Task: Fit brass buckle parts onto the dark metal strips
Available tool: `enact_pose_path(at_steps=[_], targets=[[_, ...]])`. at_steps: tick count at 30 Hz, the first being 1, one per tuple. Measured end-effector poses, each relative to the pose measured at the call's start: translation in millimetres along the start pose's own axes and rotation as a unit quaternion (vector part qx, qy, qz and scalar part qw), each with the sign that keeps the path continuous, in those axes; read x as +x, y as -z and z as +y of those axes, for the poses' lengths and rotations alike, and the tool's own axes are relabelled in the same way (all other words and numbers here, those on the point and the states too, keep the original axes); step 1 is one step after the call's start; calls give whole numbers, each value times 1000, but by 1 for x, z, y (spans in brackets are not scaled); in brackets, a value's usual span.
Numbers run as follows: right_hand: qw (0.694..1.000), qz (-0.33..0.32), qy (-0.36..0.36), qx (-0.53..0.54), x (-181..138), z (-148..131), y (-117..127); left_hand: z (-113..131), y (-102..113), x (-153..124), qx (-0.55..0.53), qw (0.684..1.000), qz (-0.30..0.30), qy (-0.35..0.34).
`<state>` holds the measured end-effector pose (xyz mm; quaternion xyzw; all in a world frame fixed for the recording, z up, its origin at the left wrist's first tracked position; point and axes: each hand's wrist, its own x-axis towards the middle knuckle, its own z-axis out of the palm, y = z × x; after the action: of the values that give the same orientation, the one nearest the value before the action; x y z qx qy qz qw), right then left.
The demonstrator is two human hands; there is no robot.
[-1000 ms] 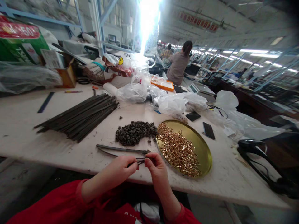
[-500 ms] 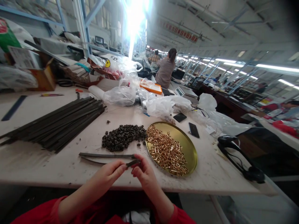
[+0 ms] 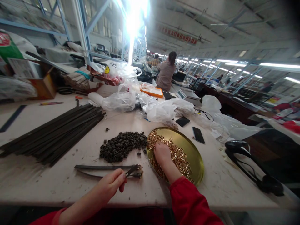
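My L hand (image 3: 112, 185) pinches the dark strip (image 3: 105, 167) end by the surface (image 3: 58, 184) front edge. R hand (image 3: 162, 153) sits in the tray (image 3: 198, 157) among gold clips (image 3: 181, 157), grip unclear. Clip-pick step, I reckon; next needs one clip singled out.

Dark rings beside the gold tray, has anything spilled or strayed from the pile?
Slightly. A few dark rings lie loose off their heap: one toward the black strips, two near the gold tray. Nothing else looks spilled.

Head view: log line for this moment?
left hand: pinching dark strap | right hand: on gold buckles in tray | dark loops: beside tray
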<state>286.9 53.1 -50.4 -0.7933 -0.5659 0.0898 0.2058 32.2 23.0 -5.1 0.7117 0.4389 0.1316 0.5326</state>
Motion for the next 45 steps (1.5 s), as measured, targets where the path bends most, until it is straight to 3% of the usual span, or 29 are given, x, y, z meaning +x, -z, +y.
enact_pose_path(at_steps=[5, 8, 9, 11, 13, 17, 20, 23, 26, 28, 32, 34, 36, 42, 45], targets=[[995, 2, 3, 104, -21, -1, 21, 8, 0, -1, -23, 999, 14, -22], [973, -43, 12, 225, -50, -18, 28, 16, 2, -1, -38, 998, 25, -38], [950, -70, 5, 303, -62, -26, 28, 17, 2, -1, -40, 998, 29, -45], [864, -123, -31, 487, -83, -43, 26, 18, 1, -1, -44, 997, 33, -62], [789, -156, -53, 591, -100, -59, 22, 18, -2, -2, -46, 996, 30, -77], [787, -184, -6, 588, -119, -80, 18, 19, -7, -13, -60, 996, 22, -61], [768, -163, -43, 618, -126, -86, 18, 25, -5, -25, -105, 994, 30, 2], [773, -121, -72, 618, -132, -89, 20, 29, -1, -34, -154, 987, 24, 32], [778, -149, -62, 607, -137, -93, 20, 29, 0, -37, -149, 988, 19, 36], [760, -180, -71, 621, -139, -96, 20, 28, -1, -37, -117, 993, 18, 26], [693, -221, -141, 672, -143, -100, 18, 26, -3, -37, -95, 995, 27, 26], [679, -229, -163, 678, -144, -99, 15, 25, -4, -37, -100, 994, 36, 30], [706, -236, -150, 650, -143, -97, 12, 23, -2, -34, -91, 995, 37, 16], [897, -146, 41, 414, -135, -83, 5, 20, 1, -22, 64, 997, 24, -43], [929, -147, 104, 324, -130, -78, 8, 11, -2, -18, 111, 992, 30, -61]])
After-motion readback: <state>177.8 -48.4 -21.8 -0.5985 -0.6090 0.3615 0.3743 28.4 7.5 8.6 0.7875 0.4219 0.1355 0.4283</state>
